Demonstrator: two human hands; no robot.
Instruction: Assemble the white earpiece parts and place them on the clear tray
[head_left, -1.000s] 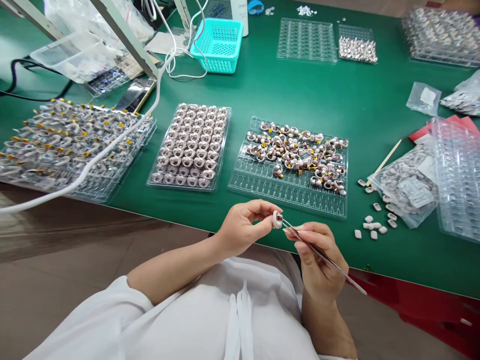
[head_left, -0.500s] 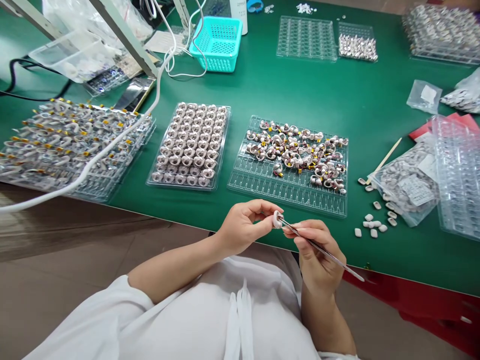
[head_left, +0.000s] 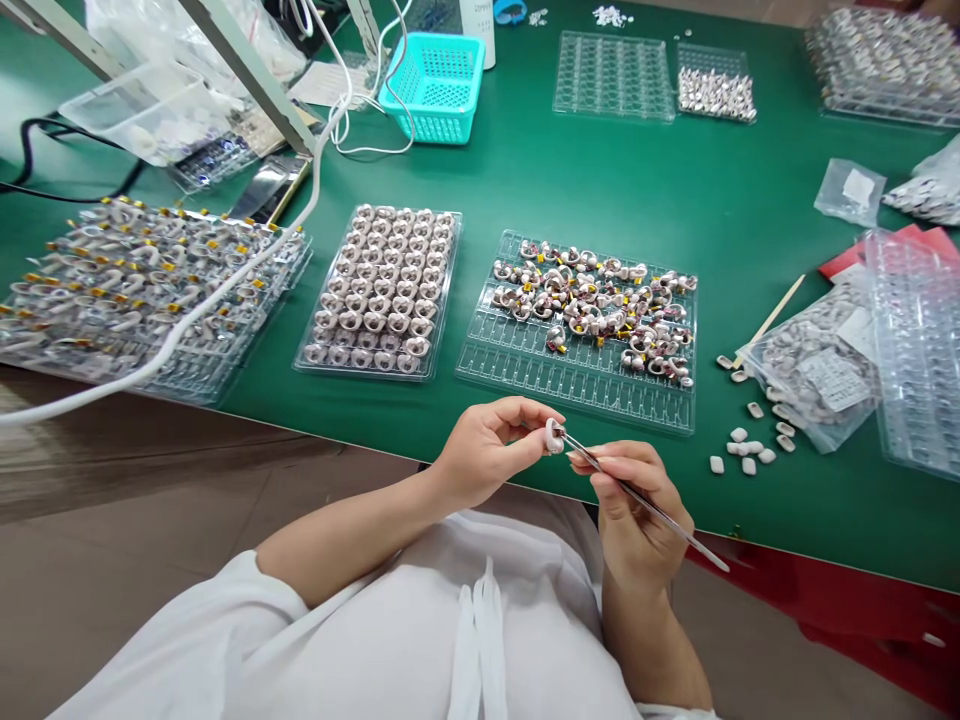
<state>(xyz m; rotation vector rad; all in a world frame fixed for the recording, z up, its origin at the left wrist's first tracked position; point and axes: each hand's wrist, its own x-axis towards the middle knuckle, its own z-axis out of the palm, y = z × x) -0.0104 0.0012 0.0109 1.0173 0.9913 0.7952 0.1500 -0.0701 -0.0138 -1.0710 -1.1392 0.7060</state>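
Between thumb and fingers, my left hand pinches a small whitish rounded plastic shell just over the table's front edge. My right hand is closed around metal tweezers, whose tips reach into the shell's open side. A small dark part shows at the tips, too small to make out. Beyond the hands lies a clear tray heaped with similar shells that have dark and yellow pieces in them. Left of it, another clear tray holds shells in neat rows.
Stacked trays with yellow-tabbed parts stand at the left, crossed by a white cable. A turquoise basket sits at the back. To the right lie loose white caps, a bag of caps, a wooden stick and clear trays.
Both hands stay almost in place. The shell has turned and shifted very slightly left, and the tweezers' rear end has dipped a little.
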